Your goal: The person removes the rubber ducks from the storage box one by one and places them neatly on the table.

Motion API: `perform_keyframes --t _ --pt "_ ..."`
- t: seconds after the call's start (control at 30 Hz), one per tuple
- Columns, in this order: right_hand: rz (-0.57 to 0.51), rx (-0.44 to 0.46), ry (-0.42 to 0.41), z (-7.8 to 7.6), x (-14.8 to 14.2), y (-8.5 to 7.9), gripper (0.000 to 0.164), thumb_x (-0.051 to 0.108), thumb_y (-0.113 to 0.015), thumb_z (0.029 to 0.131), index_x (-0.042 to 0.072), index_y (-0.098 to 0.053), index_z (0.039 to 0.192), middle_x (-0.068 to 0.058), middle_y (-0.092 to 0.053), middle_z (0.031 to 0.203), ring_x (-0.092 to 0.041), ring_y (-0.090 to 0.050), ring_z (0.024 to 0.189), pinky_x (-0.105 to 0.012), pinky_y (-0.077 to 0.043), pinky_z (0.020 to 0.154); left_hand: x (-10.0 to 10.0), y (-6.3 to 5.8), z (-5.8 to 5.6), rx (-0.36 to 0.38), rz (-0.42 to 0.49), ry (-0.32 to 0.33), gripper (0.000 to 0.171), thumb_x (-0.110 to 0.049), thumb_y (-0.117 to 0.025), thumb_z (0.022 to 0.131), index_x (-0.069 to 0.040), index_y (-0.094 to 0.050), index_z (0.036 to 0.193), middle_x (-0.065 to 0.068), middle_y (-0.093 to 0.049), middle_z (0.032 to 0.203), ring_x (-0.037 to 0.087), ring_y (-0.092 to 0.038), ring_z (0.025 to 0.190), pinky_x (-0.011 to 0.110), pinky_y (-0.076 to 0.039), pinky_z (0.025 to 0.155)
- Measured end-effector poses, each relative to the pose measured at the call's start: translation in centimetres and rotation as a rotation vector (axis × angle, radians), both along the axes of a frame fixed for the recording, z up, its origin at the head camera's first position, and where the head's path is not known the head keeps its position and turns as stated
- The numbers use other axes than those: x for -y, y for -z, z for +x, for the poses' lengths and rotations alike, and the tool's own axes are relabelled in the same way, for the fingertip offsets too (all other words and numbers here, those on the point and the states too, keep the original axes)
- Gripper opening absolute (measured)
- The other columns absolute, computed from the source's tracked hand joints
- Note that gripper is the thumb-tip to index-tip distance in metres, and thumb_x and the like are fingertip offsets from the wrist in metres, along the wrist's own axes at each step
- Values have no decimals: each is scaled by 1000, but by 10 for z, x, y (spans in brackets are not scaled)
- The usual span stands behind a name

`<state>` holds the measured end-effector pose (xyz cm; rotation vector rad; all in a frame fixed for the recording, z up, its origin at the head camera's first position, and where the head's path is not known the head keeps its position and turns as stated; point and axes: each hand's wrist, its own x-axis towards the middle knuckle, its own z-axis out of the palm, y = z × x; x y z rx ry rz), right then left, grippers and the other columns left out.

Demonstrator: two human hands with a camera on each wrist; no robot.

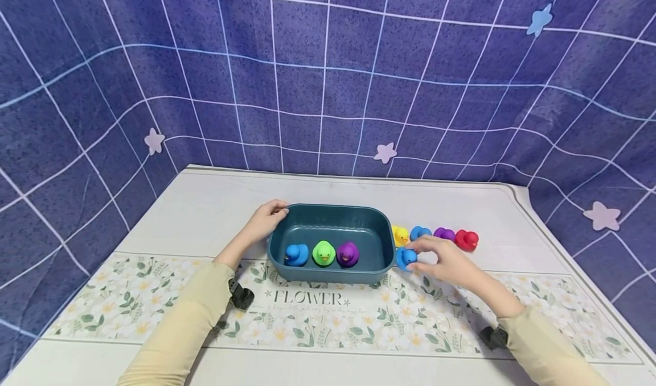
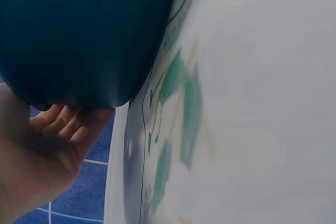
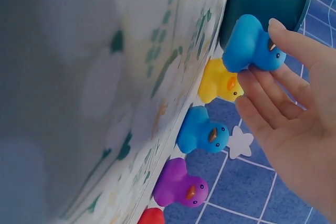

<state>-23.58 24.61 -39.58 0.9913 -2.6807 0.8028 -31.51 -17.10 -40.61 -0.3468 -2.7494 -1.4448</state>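
Note:
A dark teal basin (image 1: 328,275) stands on the table. Inside, along its near side, sit a blue duck (image 1: 296,255), a green duck (image 1: 324,253) and a purple duck (image 1: 348,254). At the basin's left end, my left hand (image 1: 266,220) grips the rim; its fingers (image 2: 79,124) lie against the outer wall in the left wrist view. My right hand (image 1: 443,261) pinches another blue duck (image 3: 249,45) by the head between thumb and fingers, close beside the basin's right end.
Right of the basin, a row of ducks sits on the table: yellow (image 1: 400,236), blue (image 1: 419,233), purple (image 1: 444,234) and red (image 1: 467,239). A floral tablecloth (image 1: 328,323) covers the table. A blue gridded curtain (image 1: 328,78) with stars hangs behind.

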Motion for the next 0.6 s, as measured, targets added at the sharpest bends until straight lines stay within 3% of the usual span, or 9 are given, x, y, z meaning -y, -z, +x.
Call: perform_keyframes --t 0.6 --pt "42 88 7 -3 2 3 38 21 -78 76 8 -66 110 -2 -69 103 -18 -65 93 -40 -54 83 0 -1 0 -6 -7 3 34 -17 -44 99 2 -53 126 22 -59 120 32 -56 108 42 -47 89"
